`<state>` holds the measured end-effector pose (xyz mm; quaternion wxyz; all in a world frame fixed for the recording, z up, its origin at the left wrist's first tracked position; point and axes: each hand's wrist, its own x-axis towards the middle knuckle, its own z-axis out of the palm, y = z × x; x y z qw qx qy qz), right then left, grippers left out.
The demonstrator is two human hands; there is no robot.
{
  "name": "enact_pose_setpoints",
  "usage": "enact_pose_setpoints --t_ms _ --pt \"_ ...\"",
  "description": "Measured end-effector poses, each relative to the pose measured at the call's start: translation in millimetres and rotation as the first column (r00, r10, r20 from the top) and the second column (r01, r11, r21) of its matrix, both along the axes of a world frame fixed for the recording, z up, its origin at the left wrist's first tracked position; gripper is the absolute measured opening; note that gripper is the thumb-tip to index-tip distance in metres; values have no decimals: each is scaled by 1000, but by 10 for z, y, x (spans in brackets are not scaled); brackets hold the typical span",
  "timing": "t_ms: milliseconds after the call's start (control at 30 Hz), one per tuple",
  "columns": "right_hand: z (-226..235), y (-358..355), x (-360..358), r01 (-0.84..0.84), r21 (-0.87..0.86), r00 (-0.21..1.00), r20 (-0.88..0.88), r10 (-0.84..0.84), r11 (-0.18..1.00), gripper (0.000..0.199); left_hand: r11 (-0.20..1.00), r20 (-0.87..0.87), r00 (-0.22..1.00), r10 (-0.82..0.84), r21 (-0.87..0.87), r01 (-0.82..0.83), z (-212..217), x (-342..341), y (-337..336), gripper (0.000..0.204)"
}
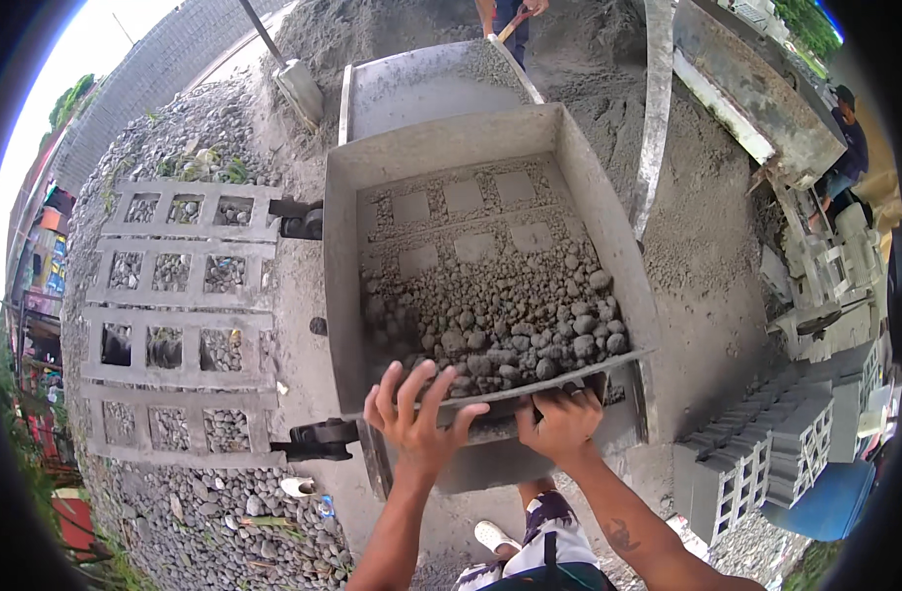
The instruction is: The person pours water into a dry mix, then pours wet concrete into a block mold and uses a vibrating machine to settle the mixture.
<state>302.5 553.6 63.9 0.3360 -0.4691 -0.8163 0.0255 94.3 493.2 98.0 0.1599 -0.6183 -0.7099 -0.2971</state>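
In front of me stands a deep, dust-grey metal box (pixel 340 295) without a lid. Loose, lumpy grey concrete mix (pixel 480 330) lies in it, piled thickest along the near side. Toward the far side, flat rectangular pads (pixel 466 196) show through the mix. My left hand (pixel 416 419) is at the box's near edge, its fingers spread and holding nothing. Right of it, my right hand (pixel 567 422) is closed round a dark bar just under the near rim. Its fingertips are partly hidden.
A sloping metal tray (pixel 431 94) adjoins the box's far side, where a person (pixel 510 25) holds a wooden handle. Hollow concrete blocks (pixel 180 330) lie left on gravel; more blocks (pixel 756 458) stand right. Dark brackets (pixel 321 440) jut left. Another person (pixel 843 148) is at far right.
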Motion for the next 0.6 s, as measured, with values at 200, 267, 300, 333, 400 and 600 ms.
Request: enact_pose_setpoints --t_ms 200,267,300,333,400,600 --pt "-71 2459 -993 17 53 999 -30 -15 998 29 967 -69 997 -18 254 35 -50 -904 2457 43" --pt "-166 2721 -1126 14 9 1000 -9 -14 1000 33 961 -69 998 -12 275 30 -27 -1012 2670 41" --pt "-137 2776 -1105 -21 5 1000 13 21 1000 36 993 -62 998 16 120 -8 43 -1024 2701 41" --pt "-87 2818 -1062 -54 3 998 34 53 999 39 998 -60 997 45 -36 -47 130 -1020 2720 44" --pt "-41 2609 -955 -59 -70 996 60 63 996 42 1000 -78 997 3 -19 -4 157 -1006 2537 49" --pt "226 1429 -405 -20 -353 973 207 99 935 51 993 -107 988 -112 -37 108 215 -667 1394 62"
